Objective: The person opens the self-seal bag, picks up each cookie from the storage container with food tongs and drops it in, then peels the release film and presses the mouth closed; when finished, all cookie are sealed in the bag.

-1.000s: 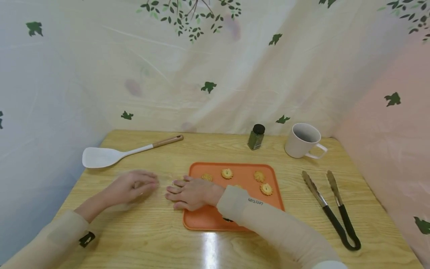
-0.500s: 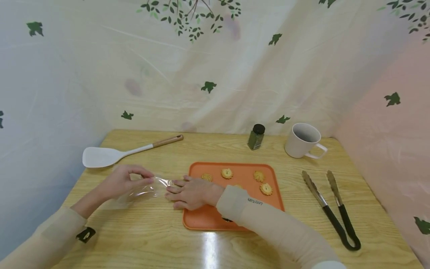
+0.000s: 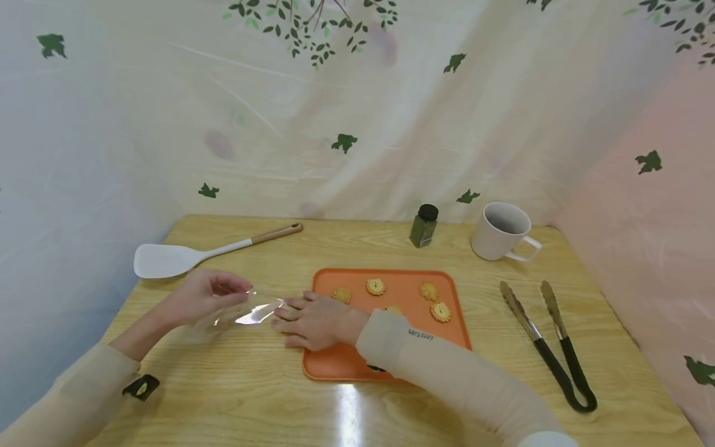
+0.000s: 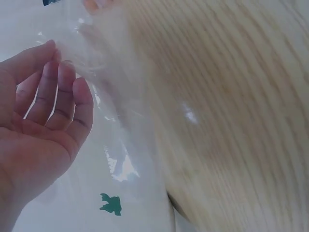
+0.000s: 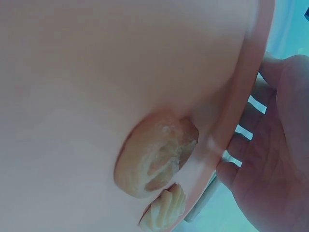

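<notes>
My left hand (image 3: pixel 203 301) pinches a clear plastic bag (image 3: pixel 257 313) between thumb and fingertips, left of the orange tray (image 3: pixel 402 280). In the left wrist view the bag (image 4: pixel 120 159) hangs as a thin, shiny sheet beside the curved fingers. My right hand (image 3: pixel 318 323) lies palm down across the tray's left rim, fingers straight and spread, tips at the bag's right end. Several cookies (image 3: pixel 440 312) sit on the tray, some hidden by the right hand and sleeve. The right wrist view shows a rounded bread piece (image 5: pixel 140 164) and a ridged cookie (image 5: pixel 166 208) near the rim.
A white spatula (image 3: pixel 167 261) with a wooden handle lies at the back left. Behind the tray stand a black-capped green jar (image 3: pixel 423 228) and a white mug (image 3: pixel 497 236). Tongs (image 3: pixel 550 360) with black handles lie spread on the right. A curtain surrounds the table.
My left hand has moved left and slightly away from me, drawing the plastic bag out into clearer view. The right hand has stayed in place on the tray's left edge.
</notes>
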Demonstrator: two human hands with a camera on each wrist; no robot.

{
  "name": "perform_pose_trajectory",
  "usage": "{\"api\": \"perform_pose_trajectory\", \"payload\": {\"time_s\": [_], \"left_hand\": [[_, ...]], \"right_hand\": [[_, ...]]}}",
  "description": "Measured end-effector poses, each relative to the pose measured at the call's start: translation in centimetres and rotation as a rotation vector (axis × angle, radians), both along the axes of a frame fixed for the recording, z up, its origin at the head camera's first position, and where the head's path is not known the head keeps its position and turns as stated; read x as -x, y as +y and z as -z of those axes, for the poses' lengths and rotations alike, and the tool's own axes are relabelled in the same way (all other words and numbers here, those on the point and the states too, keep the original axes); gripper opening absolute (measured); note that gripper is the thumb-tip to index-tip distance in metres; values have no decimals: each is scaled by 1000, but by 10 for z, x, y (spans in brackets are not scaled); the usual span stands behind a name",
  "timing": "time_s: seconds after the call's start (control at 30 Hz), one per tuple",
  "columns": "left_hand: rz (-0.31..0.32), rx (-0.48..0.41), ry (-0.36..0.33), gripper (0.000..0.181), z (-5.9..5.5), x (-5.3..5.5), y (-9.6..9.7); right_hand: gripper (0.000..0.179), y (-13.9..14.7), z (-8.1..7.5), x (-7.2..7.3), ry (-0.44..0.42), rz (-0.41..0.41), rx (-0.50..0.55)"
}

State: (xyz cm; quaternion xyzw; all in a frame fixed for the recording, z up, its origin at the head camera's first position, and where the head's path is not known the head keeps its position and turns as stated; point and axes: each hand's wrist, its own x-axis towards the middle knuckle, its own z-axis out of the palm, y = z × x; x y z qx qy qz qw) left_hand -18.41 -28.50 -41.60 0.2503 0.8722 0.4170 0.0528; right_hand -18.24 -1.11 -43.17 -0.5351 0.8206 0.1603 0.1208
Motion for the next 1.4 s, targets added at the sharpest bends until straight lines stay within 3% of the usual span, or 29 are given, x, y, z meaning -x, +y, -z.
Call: {"api": "perform_pose_trajectory", "payload": {"time_s": [0.17, 0.27, 0.43, 0.6, 0.9, 1.03, 1.23, 1.4], "left_hand": [[-13, 18, -87, 19, -8, 2, 2], [-12, 22, -99, 18, -10, 2, 2], [66, 1, 10, 11, -11, 3, 1], [130, -36, 120, 18, -15, 5, 0], [82, 37, 89, 20, -9, 6, 5], [71, 59, 154, 18, -6, 5, 5], [132, 39, 267, 20, -5, 6, 6], [182, 7, 262, 20, -1, 6, 8]], "right_hand": [[55, 0, -1, 1, -9, 4, 10], [55, 0, 0, 1, -18, 3, 13], [55, -1, -1, 0, -11, -1, 17], [55, -1, 0, 0, 0, -8, 13], [57, 5, -2, 2, -15, 3, 13], [60, 17, -8, 1, -63, 27, 108], [59, 48, -26, 0, -99, 28, 286], [57, 85, -50, -7, -128, 123, 439]]}}
